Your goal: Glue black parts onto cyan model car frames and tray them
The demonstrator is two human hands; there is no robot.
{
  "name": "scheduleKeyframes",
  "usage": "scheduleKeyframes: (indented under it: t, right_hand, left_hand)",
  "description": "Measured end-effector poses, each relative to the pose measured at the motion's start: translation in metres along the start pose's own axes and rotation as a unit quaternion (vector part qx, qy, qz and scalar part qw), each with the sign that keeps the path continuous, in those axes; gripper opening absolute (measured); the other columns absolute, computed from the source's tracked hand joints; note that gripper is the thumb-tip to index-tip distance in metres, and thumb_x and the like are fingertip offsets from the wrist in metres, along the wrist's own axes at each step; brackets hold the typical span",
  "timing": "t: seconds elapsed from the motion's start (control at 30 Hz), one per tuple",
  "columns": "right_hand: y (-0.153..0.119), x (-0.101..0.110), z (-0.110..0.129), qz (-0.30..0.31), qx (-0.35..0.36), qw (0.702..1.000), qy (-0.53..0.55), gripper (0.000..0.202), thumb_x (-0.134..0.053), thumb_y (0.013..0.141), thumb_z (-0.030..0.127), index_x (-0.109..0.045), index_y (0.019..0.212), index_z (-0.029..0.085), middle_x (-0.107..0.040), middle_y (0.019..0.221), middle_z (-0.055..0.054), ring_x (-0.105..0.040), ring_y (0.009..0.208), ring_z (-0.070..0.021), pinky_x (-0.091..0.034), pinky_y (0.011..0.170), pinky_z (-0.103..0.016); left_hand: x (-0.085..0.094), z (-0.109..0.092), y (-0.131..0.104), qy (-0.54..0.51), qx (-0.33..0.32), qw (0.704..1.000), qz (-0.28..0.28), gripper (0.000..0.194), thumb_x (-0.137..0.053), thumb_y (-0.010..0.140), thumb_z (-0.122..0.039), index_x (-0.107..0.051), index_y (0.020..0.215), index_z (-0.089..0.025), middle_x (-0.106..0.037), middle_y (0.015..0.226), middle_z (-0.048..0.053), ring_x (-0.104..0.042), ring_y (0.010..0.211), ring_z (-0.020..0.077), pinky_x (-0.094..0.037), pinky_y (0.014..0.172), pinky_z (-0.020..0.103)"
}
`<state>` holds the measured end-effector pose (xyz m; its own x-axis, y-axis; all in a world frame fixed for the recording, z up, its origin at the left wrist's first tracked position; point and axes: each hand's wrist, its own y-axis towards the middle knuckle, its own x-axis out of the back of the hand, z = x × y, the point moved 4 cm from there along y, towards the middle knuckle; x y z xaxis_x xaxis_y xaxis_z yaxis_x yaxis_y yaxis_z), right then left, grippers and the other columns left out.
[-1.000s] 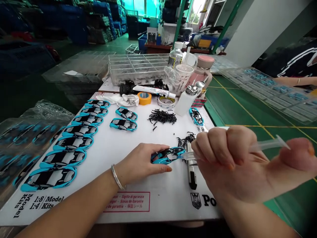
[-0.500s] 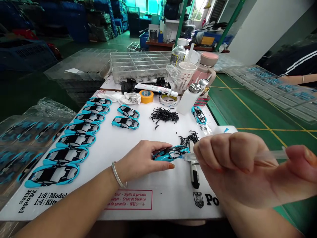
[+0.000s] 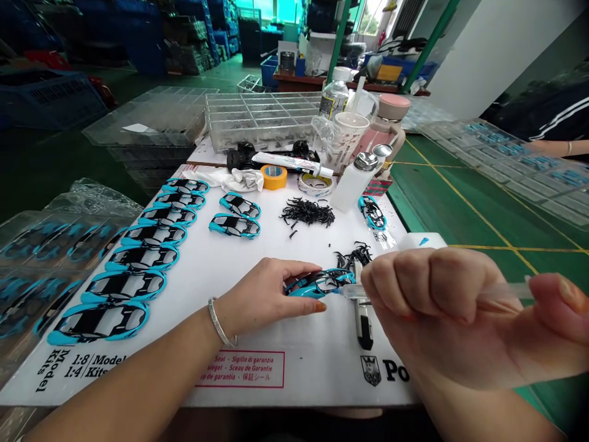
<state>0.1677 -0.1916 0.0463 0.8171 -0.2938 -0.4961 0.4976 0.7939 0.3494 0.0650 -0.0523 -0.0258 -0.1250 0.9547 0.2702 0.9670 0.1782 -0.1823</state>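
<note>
My left hand [image 3: 267, 293] grips a blue and black model car body [image 3: 317, 283] between thumb and fingers. My right hand [image 3: 442, 301] is wrapped round a clear syringe [image 3: 504, 291], its thumb at the rear end. The syringe's narrow tip touches or nearly touches the right end of the car body; the exact contact cannot be made out. Beneath the tip lies a silver and black cutter [image 3: 363, 325], partly covered. A small pile of black parts [image 3: 354, 255] sits just behind the held car body.
Blue car bodies [image 3: 122, 285] line the board's left side. Two more [image 3: 234, 225], a larger black pile [image 3: 307, 212], yellow tape [image 3: 273, 177], a white bottle [image 3: 353, 184] and a cup [image 3: 347, 138] stand farther back. A person's forearm [image 3: 552, 147] shows at far right.
The view has shifted very slightly. Both hands keep their hold, with the syringe tip still at the car body.
</note>
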Motion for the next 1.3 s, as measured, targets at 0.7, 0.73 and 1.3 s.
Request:
scheduleKeyframes:
  t: [0.7, 0.73, 1.3]
  right_hand:
    - [-0.0010, 0.0007, 0.0002, 0.010, 0.016, 1.000, -0.011, 0.054, -0.057, 0.087, 0.047, -0.031, 0.051, 0.016, -0.028, 0.049, 0.004, -0.030, 0.046, -0.0091, -0.031, 0.049, -0.027]
    - [-0.0012, 0.0012, -0.0001, 0.009, 0.019, 1.000, -0.009, 0.053, -0.058, 0.087, 0.047, -0.032, 0.052, 0.016, -0.028, 0.049, 0.004, -0.030, 0.046, -0.0092, -0.031, 0.049, -0.027]
    - [-0.0026, 0.0043, -0.0003, 0.006, 0.030, 1.000, -0.006, 0.052, -0.059, 0.086, 0.047, -0.032, 0.054, 0.016, -0.029, 0.052, 0.004, -0.030, 0.048, -0.0087, -0.032, 0.052, -0.026]
  left_hand:
    - [-0.0006, -0.0007, -0.0001, 0.011, 0.004, 1.000, 0.003, 0.058, -0.074, 0.073, -0.047, -0.061, 0.126, -0.025, -0.066, 0.120, 0.001, -0.062, 0.106, 0.0237, -0.048, 0.094, 0.032]
    - [-0.0006, -0.0007, -0.0003, 0.012, 0.004, 1.000, 0.002, 0.059, -0.074, 0.073, -0.047, -0.061, 0.126, -0.025, -0.066, 0.121, 0.001, -0.062, 0.106, 0.0238, -0.048, 0.094, 0.033]
    - [0.0028, -0.0005, -0.0040, 0.025, 0.006, 1.000, -0.010, 0.056, -0.074, 0.074, -0.045, -0.061, 0.125, -0.027, -0.067, 0.119, 0.000, -0.063, 0.103, 0.0234, -0.050, 0.092, 0.035]
